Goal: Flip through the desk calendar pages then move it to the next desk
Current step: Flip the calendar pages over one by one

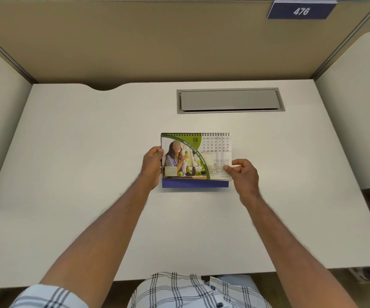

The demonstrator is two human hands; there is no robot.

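A spiral-bound desk calendar (196, 160) stands in the middle of the white desk (90, 174), showing a green FEB page with a photo and a date grid. Its blue base shows along the bottom. My left hand (153, 164) grips the calendar's left edge. My right hand (244, 174) pinches the lower right corner of the front page between thumb and fingers; that page looks slightly lifted and blurred at the right edge.
A grey cable hatch (230, 100) is set into the desk behind the calendar. Tan and white partition walls (135, 41) enclose the desk on three sides, with a blue sign 476 (301, 11) at top right. A neighbouring booth begins beyond the right partition.
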